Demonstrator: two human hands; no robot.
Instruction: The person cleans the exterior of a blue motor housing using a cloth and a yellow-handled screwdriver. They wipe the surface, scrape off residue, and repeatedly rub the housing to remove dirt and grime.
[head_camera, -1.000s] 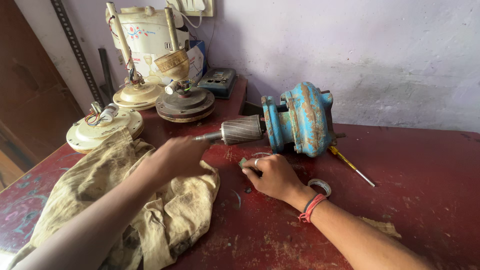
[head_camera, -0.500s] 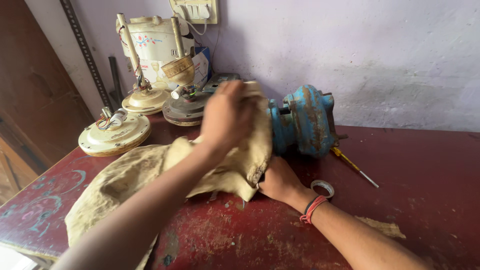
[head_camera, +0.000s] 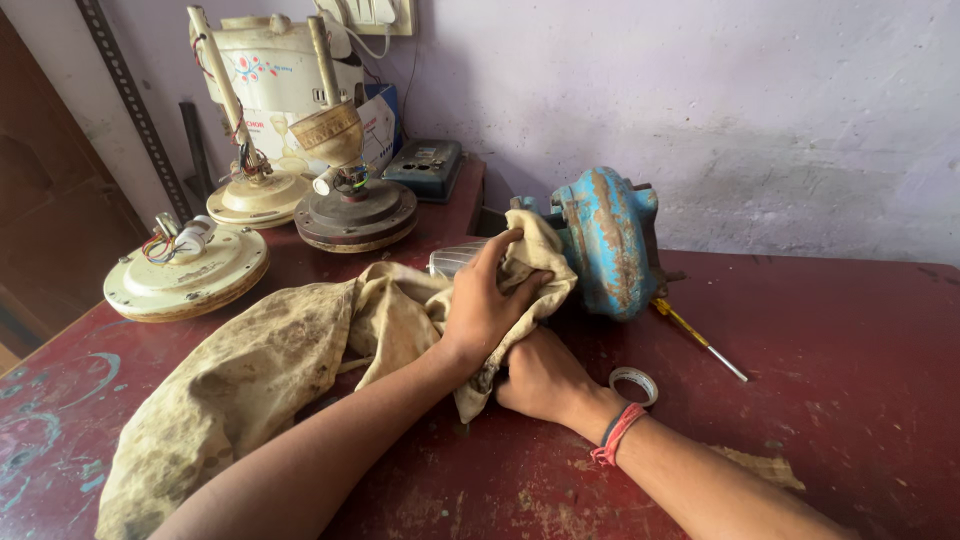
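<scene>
Head view — downward, close over table

A worn dark red table fills the near scene, its paint scratched and smeared with pale blue at the near left. Behind it rises a pale lilac wall, patchy and scuffed, greyer low down. A switchboard sits at the far top. A slotted metal strip leans far left, beside dark brown wood. Soft daylight, no hard shadows.
</scene>
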